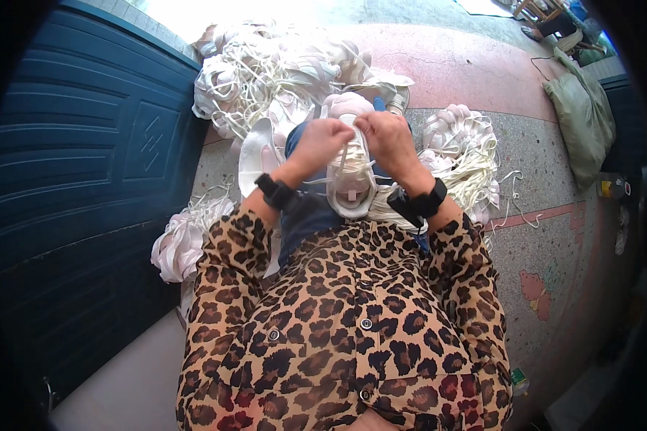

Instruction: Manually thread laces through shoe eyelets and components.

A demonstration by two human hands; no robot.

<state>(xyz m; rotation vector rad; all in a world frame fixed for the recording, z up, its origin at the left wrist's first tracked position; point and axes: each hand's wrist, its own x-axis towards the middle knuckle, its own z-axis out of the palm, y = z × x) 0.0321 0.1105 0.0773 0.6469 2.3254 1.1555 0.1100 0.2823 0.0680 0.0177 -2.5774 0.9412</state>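
A pale pink and white shoe upper [351, 188] lies across my lap, toe toward me, with a cream shoelace [351, 159] crossing its front. Above its far end my left hand [323, 144] is closed in a pinch, and a strand of the lace runs down from its fingertips. Close beside it my right hand [391, 142] is also closed, its fingertips pressed together near the tongue [349, 105]; what they grip is hidden. Loose lace ends stick out at both sides of the upper. A bundle of cream laces [389, 207] rests by my right wrist.
A large heap of uppers and laces [266, 75] lies ahead to the left. Smaller piles are a right-hand stack [459, 133] and a left-hand stack [183, 248]. A dark blue panelled door [93, 158] stands left; a pale green sack [576, 122] leans far right.
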